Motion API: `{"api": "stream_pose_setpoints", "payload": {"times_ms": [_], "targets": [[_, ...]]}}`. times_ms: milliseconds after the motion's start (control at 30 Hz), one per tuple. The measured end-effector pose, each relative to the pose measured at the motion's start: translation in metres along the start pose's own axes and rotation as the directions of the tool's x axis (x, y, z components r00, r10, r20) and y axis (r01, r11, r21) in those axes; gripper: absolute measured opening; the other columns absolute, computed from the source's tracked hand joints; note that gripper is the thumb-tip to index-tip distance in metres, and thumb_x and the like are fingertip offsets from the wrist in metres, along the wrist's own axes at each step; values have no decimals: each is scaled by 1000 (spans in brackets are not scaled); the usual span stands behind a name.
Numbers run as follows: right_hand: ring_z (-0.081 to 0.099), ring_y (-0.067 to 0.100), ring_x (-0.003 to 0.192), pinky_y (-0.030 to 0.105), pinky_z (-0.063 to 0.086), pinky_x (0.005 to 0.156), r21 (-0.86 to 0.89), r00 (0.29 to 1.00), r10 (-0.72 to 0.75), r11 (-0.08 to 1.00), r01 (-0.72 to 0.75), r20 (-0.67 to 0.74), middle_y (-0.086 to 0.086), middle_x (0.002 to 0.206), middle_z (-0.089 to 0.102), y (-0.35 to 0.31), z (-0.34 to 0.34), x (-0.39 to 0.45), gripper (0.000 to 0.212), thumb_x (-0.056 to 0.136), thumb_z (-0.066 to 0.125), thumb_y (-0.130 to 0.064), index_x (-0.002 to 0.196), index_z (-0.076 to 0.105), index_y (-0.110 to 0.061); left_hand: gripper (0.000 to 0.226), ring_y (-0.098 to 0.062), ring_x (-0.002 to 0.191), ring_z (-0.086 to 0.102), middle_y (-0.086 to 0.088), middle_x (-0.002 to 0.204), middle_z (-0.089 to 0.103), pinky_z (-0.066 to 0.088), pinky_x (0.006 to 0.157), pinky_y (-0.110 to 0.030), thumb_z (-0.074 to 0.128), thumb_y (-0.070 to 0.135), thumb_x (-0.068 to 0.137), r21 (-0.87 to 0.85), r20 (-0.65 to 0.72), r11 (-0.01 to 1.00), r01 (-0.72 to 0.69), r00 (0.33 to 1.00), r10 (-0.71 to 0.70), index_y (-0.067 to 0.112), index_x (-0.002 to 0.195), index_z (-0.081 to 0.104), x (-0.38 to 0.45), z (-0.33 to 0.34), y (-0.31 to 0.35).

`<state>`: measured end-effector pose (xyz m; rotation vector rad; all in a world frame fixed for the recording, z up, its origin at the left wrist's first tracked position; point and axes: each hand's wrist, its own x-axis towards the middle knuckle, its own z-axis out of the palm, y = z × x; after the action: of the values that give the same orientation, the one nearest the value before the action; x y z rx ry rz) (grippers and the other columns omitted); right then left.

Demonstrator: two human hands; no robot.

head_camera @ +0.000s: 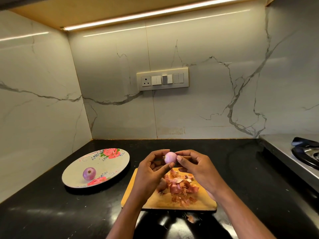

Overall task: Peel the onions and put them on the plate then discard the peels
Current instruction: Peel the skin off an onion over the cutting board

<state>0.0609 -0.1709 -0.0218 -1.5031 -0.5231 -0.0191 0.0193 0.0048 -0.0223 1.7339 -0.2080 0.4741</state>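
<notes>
Countertop (51,204) — hands pinch onion (170,157)

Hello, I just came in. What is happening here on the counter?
A person is peeling onions. Both hands hold a small onion above the board: the left hand pinches it from one side, the right hand from the other. It looks almost fully peeled. A pile of peels lies on the board, and one scrap is on the counter in front of it. One peeled onion already sits on the plate.
</notes>
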Motion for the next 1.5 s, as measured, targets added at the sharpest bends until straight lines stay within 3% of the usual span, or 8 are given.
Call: {"api": "stream_pose_setpoints", "payload": {"times_ms": [133,333,467,767,1000,1133,1400,1500], "targets": [[72,15,100,26,59,79,40,1000,22,999,-22,5,-1,102,76,0,-2,1,19,92,70,-24,110,75,-21,49,-3,101,70,6,110,71,56,82,-18,81,29,71,-28,-29,1000,6,1000,-7,23,116,62,0,1,1],[70,10,97,27,60,76,-139,999,-7,990,14,50,-10,102,75,4,0,1,18,95,67,-28,111,75,-31,49,-9,104,70,9,114,69,59,85,-26,84,29,68,-19,-46,1000,-25,999,24,24,113,65,0,-1,0],[70,7,95,24,58,74,-210,997,-76,975,71,-14,-12,99,74,3,-2,2,17,95,67,-28,111,72,-34,47,-5,104,68,9,115,65,57,82,-21,87,17,72,143,-82,986,-88,992,100,29,110,63,1,0,-7],[67,1,102,26,56,90,-358,977,-212,911,206,23,-22,99,73,5,2,1,19,89,73,-38,108,74,-39,54,5,96,65,17,105,67,54,78,-12,89,25,71,300,-74,947,-114,987,142,32,115,58,1,1,-9],[67,2,92,21,54,82,-397,973,-230,896,200,-31,-21,88,72,7,-1,4,4,88,75,-30,91,76,-32,48,2,92,66,15,103,68,55,79,-14,88,27,71,348,-34,930,-122,989,143,28,113,64,1,0,-11],[63,0,93,9,48,76,-433,977,-209,885,170,-42,-15,93,70,10,-1,3,5,95,67,-30,98,71,-29,47,5,94,65,17,105,68,55,80,-14,86,33,72,352,-27,930,-109,992,126,28,114,64,2,1,-10],[67,3,82,12,49,65,-516,971,-153,856,37,-183,-12,89,70,12,-6,5,12,102,55,-32,99,66,-30,47,2,95,65,20,109,64,54,78,-10,83,35,74,324,-37,945,-43,998,58,35,115,59,2,2,-8],[65,-2,90,11,50,71,-482,985,-138,873,70,-106,-18,97,70,9,-5,3,17,101,54,-40,106,69,-34,45,1,93,66,21,108,63,55,76,-11,83,34,75,316,-25,948,-41,998,52,39,112,59,1,1,-7]]}}
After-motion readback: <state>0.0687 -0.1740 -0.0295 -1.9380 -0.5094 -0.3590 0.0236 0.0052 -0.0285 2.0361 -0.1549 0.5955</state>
